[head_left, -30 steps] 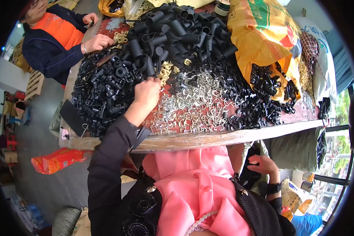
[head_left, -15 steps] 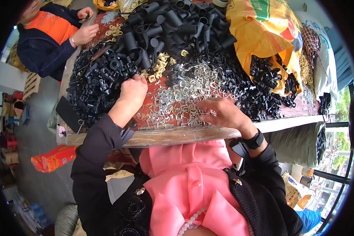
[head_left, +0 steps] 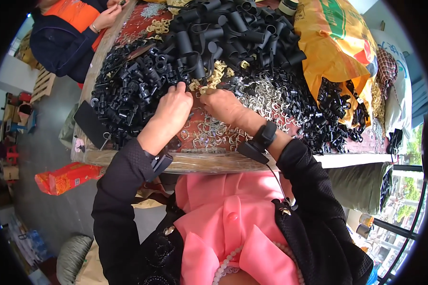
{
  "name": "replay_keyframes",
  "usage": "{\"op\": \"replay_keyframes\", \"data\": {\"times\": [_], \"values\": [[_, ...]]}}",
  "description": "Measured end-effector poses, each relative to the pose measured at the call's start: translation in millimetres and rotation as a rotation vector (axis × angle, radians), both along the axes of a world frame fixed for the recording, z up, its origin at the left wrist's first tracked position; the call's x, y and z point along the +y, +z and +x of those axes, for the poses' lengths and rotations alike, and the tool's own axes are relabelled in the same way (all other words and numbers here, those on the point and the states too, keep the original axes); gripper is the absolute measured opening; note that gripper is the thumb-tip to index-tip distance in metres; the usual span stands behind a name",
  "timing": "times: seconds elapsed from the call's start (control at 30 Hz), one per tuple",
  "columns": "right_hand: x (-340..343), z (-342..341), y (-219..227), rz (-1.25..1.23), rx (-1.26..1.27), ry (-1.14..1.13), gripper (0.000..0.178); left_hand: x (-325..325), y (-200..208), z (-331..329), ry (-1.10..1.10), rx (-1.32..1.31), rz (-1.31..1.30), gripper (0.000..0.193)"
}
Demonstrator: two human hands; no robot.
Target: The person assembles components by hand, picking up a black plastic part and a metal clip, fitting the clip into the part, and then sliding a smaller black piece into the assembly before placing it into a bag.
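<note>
My left hand (head_left: 174, 105) is closed, fingertips pinched at the right edge of a heap of black ring-shaped plastic parts (head_left: 133, 90). Whatever it holds is hidden by the fingers. Close beside it, my right hand (head_left: 222, 105) has its fingers curled together at the cream-coloured plastic clips (head_left: 217, 71); I cannot make out what lies in them. Under and right of my right hand, bent silver metal clips (head_left: 271, 95) are strewn over the red tabletop (head_left: 195, 124). Behind both hands rises a pile of black plastic tubes (head_left: 238, 35).
A yellow woven sack (head_left: 333, 42) at the right spills small black parts (head_left: 335, 104). The table's wooden front edge (head_left: 199, 164) runs before me. A co-worker in a dark jacket (head_left: 64, 42) works at the far left. A red bag (head_left: 66, 178) lies below the table's left corner.
My right hand has moved left and away from me, from the silver clips to the cream clips beside my left hand. Its fingers, spread before, are now curled. My left hand stays by the black parts.
</note>
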State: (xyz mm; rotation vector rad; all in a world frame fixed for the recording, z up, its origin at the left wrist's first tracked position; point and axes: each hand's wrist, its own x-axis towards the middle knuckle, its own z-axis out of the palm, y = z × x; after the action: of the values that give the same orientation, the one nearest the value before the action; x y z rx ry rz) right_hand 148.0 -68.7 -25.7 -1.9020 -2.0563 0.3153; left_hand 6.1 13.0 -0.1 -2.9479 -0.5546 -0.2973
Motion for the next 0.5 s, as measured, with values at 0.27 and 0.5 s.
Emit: {"op": "replay_keyframes", "data": {"times": [0.27, 0.5], "values": [[13.2, -3.8, -5.2, -0.124, -0.160, 0.025, 0.014, 5.4, 6.6, -2.7, 0.011, 0.018, 0.061, 0.008], [9.3, -10.7, 7.1, -0.199, -0.274, 0.047, 0.015, -5.3, 23.1, -15.7, 0.016, -0.497, -0.597, 0.016]]}}
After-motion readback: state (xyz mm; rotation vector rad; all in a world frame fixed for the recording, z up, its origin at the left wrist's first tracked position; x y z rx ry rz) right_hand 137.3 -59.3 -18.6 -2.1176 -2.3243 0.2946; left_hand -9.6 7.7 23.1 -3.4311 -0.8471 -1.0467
